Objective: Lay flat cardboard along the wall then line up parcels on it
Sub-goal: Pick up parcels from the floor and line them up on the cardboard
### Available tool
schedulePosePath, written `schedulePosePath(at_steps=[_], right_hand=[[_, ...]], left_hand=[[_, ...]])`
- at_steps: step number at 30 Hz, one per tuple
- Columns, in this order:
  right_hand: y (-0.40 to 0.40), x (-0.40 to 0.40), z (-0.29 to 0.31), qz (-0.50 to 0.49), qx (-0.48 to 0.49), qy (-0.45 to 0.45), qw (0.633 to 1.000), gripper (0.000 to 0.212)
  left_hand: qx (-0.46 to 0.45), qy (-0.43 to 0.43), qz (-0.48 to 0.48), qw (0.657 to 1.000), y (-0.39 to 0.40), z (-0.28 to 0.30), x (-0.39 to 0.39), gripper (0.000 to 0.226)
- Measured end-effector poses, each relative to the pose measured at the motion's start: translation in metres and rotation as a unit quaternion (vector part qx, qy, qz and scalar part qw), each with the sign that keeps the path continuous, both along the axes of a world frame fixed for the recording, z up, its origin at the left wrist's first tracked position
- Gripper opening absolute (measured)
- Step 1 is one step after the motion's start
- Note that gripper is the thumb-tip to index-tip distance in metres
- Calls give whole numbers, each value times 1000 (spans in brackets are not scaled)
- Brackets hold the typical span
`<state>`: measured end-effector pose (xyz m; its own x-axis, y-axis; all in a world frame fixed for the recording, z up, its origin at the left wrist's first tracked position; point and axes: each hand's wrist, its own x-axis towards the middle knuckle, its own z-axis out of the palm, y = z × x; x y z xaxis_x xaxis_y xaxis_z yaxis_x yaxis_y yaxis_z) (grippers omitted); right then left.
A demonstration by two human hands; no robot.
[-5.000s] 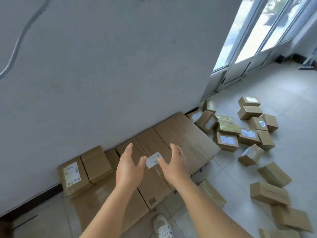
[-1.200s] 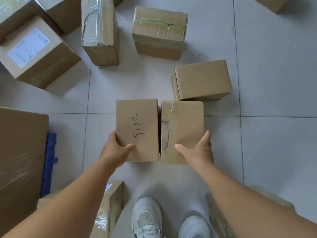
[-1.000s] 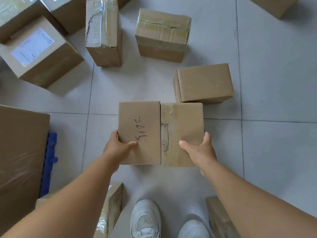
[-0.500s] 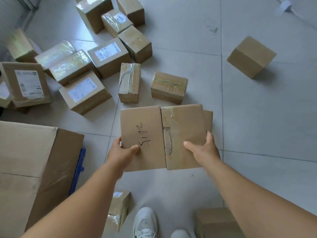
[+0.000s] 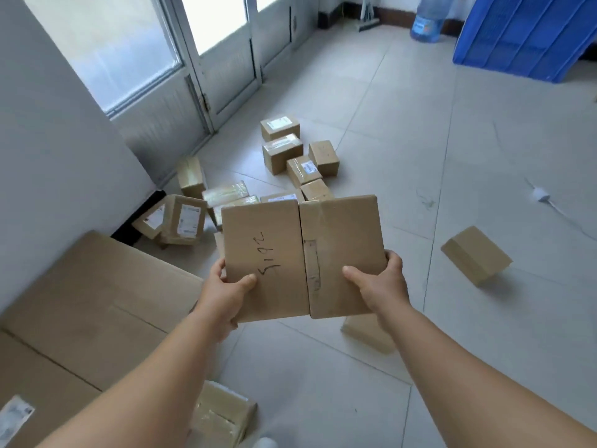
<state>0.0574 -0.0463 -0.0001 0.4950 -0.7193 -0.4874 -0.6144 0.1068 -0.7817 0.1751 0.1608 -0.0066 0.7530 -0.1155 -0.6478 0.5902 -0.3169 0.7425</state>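
- My left hand (image 5: 231, 294) grips the handwritten parcel (image 5: 265, 263): thumb curled on top, fingers wrapped under its left edge.
- My right hand (image 5: 381, 286) grips the taped parcel (image 5: 344, 257) the same way, thumb on top.
- Both parcels are pressed side by side, held in the air above the tile floor (image 5: 420, 156).
- Flat cardboard (image 5: 97, 302) lies along the wall (image 5: 48, 140), lower left.
- Loose parcels (image 5: 284, 153) are scattered by the glass doors (image 5: 135, 53); contents not visible, all sealed.
- Blue crate (image 5: 523, 30) far right, inside hidden.
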Motion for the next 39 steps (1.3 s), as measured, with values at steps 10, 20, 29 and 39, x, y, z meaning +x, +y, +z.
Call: schedulePosePath(at_steps=[10,20,29,39], right_hand=[[111,37,126,117,32,-72,990,79],[295,79,189,286,34,-86,954,71],[492,88,208,361,22,-86,928,75],[636,117,183,423,52,-48,903,74]], left_hand=[[-42,-29,169,984,136,136,-19,59],[-51,-64,323,943,334,177,-48,61],[-45,-58,403,912,524,200,-79,54],[-23,-48,463,885,648,183,-99,44]])
